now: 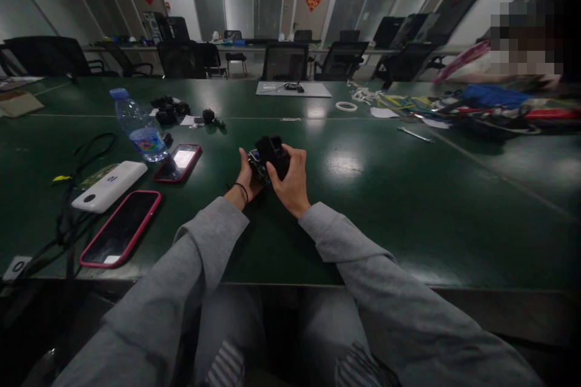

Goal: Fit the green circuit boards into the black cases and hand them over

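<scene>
In the head view, my right hand (293, 182) is wrapped round a black box-like part (275, 154), its thumb on the near side. My left hand (246, 181) holds a small circuit board device (258, 164) from the left, thumb pointing up. The black part is held against or just above the board; whether they are joined I cannot tell. Both are over the green table (385, 205). The left palm and most left fingers are hidden behind the device.
To the left are a water bottle (145, 133), two red-edged phones (179, 163), a white power bank (109, 187) and black cables (68, 217). Black parts (170, 110) and a white board (267, 89) lie farther back. A person (476, 63) is behind the cable pile (494, 100) at right.
</scene>
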A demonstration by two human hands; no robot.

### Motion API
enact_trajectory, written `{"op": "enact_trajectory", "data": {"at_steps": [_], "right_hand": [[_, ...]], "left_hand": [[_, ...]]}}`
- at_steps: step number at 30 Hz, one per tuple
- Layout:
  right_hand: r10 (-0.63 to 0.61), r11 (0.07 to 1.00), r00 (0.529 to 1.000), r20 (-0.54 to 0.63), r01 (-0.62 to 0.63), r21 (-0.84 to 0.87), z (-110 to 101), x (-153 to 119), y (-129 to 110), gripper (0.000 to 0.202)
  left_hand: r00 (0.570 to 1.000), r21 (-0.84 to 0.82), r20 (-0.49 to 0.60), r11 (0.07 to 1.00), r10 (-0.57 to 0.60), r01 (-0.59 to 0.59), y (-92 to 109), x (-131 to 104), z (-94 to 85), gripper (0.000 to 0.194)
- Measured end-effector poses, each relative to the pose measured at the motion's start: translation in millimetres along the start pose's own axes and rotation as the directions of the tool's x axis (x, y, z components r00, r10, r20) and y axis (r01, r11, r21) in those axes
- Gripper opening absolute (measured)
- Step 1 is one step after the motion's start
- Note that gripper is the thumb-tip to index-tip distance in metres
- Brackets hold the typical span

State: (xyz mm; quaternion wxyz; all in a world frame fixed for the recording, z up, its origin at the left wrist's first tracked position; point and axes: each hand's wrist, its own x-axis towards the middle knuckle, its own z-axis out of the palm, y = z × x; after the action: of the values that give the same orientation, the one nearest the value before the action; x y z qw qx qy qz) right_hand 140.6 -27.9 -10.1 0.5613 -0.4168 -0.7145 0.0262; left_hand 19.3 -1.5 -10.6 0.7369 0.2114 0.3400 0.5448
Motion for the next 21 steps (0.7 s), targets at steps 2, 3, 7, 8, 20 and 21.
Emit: {"op": "enact_trajectory", "data": {"at_steps": [2,3,7,8,20,21], "right_hand": [[-0.001,1.000,0.997,-0.071,0.001,0.006,-5.4,6.3,2.0,0.048],[0.007,1.000,0.995,-0.099,-0.006,0.010,-8.6,9.6,5.1,0.048],[0.127,0.991,0.986,-0.110,-0.130,-0.020,-24.1,19.3,36.1,0.048],[0.156,0.986,0.983,-0.092,-0.161,-0.046,-28.4,20.1,47.6,0.049],[0.212,0.921,0.972,0.100,-0.164,-0.352,-46.5,9.2,121.5,0.054],[0.211,0.920,0.971,0.108,-0.160,-0.357,-46.3,9.0,121.4,0.055]], "left_hand": [[1.000,-0.016,-0.022,1.000,-0.010,0.010,4.6,1.6,-3.8,0.086],[0.999,-0.024,-0.051,1.000,-0.014,0.013,7.4,2.1,-5.4,0.084],[0.992,-0.064,-0.130,0.998,0.005,-0.013,18.6,2.6,-9.4,0.077],[0.991,-0.072,-0.131,0.997,0.007,-0.017,20.9,2.7,-10.1,0.076],[0.998,-0.053,-0.057,0.998,-0.035,0.032,25.7,5.2,-15.6,0.073],[0.998,-0.050,-0.054,0.998,-0.037,0.034,25.7,5.4,-16.2,0.072]]}}
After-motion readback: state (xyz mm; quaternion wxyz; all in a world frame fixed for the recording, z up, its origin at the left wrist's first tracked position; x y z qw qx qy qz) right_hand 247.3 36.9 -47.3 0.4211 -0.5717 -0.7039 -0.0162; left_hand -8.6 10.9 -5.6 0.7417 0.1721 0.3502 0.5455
